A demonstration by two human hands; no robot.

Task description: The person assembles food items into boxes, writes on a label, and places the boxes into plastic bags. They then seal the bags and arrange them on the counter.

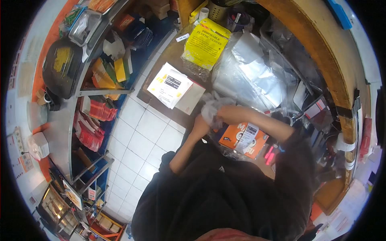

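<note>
Crumpled translucent plastic (pixel 212 110), apparently a thin bag, is bunched between my two hands above the near edge of the brown table (pixel 150 90). My left hand (pixel 201 127) grips its lower left side. My right hand (pixel 225 114) closes on it from the right; its fingers are partly hidden by the plastic. Just below my right forearm, an orange printed box (pixel 231 135) with a paper slip (pixel 248 137) on top lies in clear plastic. To the left of my hands is a stack of printed white papers (pixel 169 86), over a pale card (pixel 190 101).
A yellow pack of disposable plastic gloves (pixel 206 43) and a pile of clear plastic bags (pixel 248 72) lie farther back. Pink markers (pixel 269 155) are at the right. A curved wooden edge (pixel 331 54) bounds the right side; metal shelving (pixel 105 92) with folded packaging stands left.
</note>
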